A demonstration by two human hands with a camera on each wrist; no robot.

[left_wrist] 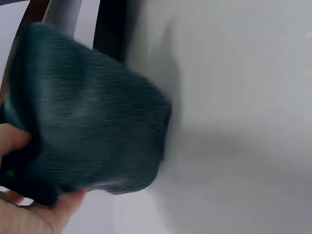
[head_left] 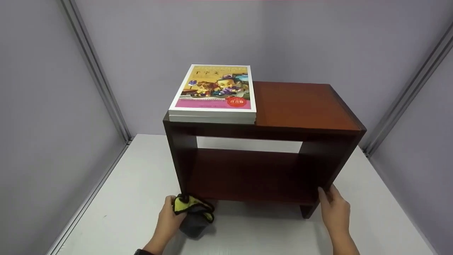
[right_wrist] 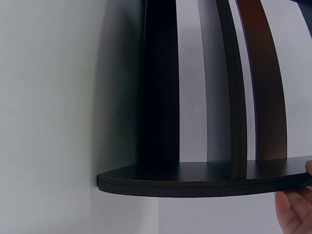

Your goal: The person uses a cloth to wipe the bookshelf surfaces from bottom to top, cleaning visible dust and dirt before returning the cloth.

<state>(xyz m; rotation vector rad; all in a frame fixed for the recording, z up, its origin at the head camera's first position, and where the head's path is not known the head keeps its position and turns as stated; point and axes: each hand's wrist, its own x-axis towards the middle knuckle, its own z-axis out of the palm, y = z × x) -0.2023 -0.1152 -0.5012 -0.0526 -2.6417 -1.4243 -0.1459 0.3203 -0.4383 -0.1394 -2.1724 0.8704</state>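
My left hand [head_left: 167, 220] pinches a folded cloth [head_left: 194, 224], dark grey with a yellow side and black edging. It is by the lower left front corner of a small reddish-brown wooden shelf [head_left: 295, 106]. In the left wrist view the cloth [left_wrist: 97, 117] hangs down from thumb and fingers, partly covering the shelf behind it. My right hand [head_left: 335, 212] grips the front edge of the right side panel near its lower end, thumb on the inner side and fingers outside. The right wrist view has fingertips [right_wrist: 287, 209] against that panel [right_wrist: 204, 188].
A short stack of books [head_left: 214, 92] with a colourful cartoon cover lies on the left half of the shelf top. The shelf stands on a white table [head_left: 141, 177]. Pale grey partition walls [head_left: 170, 32] with metal frame strips enclose the back and both sides.
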